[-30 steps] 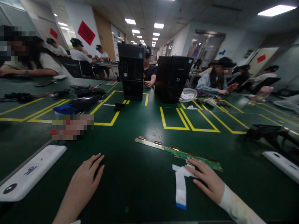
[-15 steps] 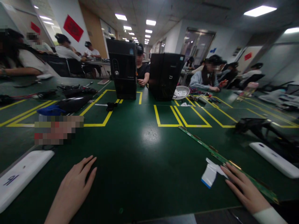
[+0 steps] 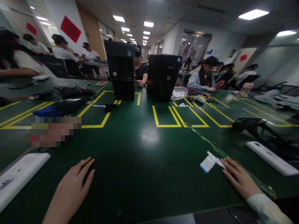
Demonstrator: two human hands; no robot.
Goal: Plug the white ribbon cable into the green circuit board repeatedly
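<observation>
My left hand (image 3: pixel 71 186) rests on the green table with its fingers stretched out and nothing in them; a white power-bank-like case (image 3: pixel 22 177) with a dark mark lies to its left. At the right, my right hand (image 3: pixel 241 177) lies with extended fingers over the near part of a long, narrow green circuit board (image 3: pixel 216 149). Its fingertips touch or hover at a white flat ribbon cable (image 3: pixel 207 163) with a blue end, which sticks out left of the board. I cannot tell whether the fingers press on the board.
Two black computer towers (image 3: pixel 120 70) (image 3: pixel 163 77) stand at the back, a person (image 3: pixel 141 71) behind them. A white basket (image 3: pixel 179 92) is beside the right tower. Another white case (image 3: pixel 272 158) and a black strap-like bundle (image 3: pixel 259 127) lie far right. Yellow tape (image 3: pixel 168 126) marks the table.
The circuit board's far end has swung slightly to the right, and the ribbon cable's blue end has moved away from me. My right hand has shifted slightly forward; my left hand stays put.
</observation>
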